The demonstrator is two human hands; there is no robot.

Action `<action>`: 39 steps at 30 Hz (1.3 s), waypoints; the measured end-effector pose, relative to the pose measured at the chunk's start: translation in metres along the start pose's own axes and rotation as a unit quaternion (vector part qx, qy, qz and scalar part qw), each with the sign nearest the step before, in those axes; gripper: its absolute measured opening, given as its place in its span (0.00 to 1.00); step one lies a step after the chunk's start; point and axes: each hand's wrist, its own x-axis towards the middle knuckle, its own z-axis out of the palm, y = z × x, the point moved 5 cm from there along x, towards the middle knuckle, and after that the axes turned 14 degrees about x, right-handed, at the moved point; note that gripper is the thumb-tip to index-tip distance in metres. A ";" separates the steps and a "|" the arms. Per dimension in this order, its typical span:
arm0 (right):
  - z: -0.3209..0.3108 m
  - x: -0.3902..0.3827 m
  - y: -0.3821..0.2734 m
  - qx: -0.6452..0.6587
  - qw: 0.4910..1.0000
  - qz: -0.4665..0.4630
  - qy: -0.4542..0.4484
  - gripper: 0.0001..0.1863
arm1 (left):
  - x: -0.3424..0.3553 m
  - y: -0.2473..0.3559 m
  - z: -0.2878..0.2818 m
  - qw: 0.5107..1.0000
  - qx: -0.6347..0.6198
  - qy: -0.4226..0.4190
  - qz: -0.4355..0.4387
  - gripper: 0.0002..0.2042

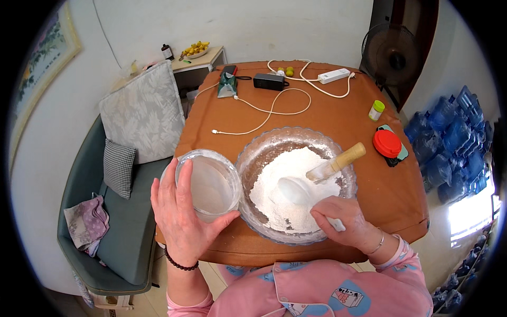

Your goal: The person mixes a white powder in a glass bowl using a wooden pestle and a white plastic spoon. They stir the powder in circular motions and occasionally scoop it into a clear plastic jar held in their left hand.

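Our left hand [182, 211] is curled around a clear round container [235, 182], fingers over its far wall and thumb on the near side, while our right hand [348, 219] grasps a white spoon [293, 190] by its handle. We see the spoon's head sunk in white powder [288, 161], heaped in a wide glass bowl [257, 158] on the brown-covered table [327, 116], right in front of us. The container stands just left of the bowl; its pale contents [210, 186] look cloudy, but we cannot tell whether they are liquid or powder, nor whether the base rests on the table. To work the spoon well, we would keep its strokes low and slow, so that the powder stays inside the scalloped rim, and hold its handle firmly without pressing hard on the glass. A wooden-handled tool [343, 158] leans in the powder near the bowl's right side, so we should steer clear of it, or its weight might tip it out. Since neither hand is bracing the bowl, we judge that gentle movements suit best, with the container held level.
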 end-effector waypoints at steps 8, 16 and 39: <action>-0.006 -0.009 0.019 0.083 0.991 0.079 0.064 0.03 | 0.001 0.001 0.000 1.000 -0.010 -0.001 -0.004 0.52; -0.014 -0.023 0.049 0.297 0.884 0.298 0.202 0.09 | 0.001 0.000 0.000 1.000 -0.009 0.001 -0.004 0.51; 0.038 0.063 -0.055 0.008 0.946 -0.290 -0.142 0.16 | -0.001 -0.003 0.001 1.000 0.006 -0.001 -0.001 0.54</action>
